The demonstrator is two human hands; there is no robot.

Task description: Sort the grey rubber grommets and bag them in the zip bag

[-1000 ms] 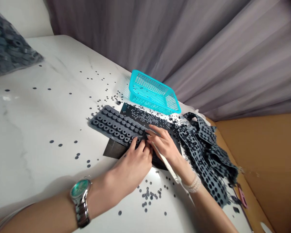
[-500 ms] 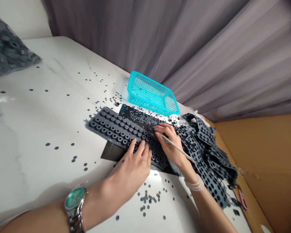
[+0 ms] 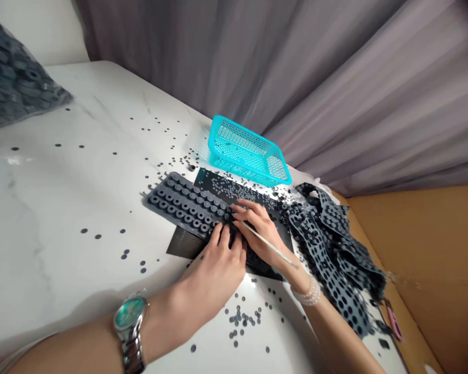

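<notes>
A dark grey molded rubber sheet point(image 3: 183, 200) with rows of raised ring-shaped pieces lies slantwise on a black mat point(image 3: 184, 245). My left hand point(image 3: 218, 267) rests on its near edge, fingers spread and pressing down. My right hand point(image 3: 262, 234) grips a thin whitish stick point(image 3: 271, 242) like a pen, above the right part of the sheet. The stick's tip and the spot it works on are hidden by the fingers. Many small grey discs point(image 3: 234, 189) lie on the mat behind the sheet.
A turquoise plastic basket point(image 3: 253, 161) stands behind the mat. Crumpled perforated rubber sheets point(image 3: 335, 259) are heaped to the right, near pink-handled scissors point(image 3: 393, 323) and a cardboard panel point(image 3: 425, 249). A clear bag of grey rubber parts point(image 3: 19, 78) sits far left. Loose discs dot the white table point(image 3: 54, 208).
My right hand with the stick has moved left along the sheet, close to my left fingers. My left hand stays on the sheet's near edge. The whole view has shifted slightly.
</notes>
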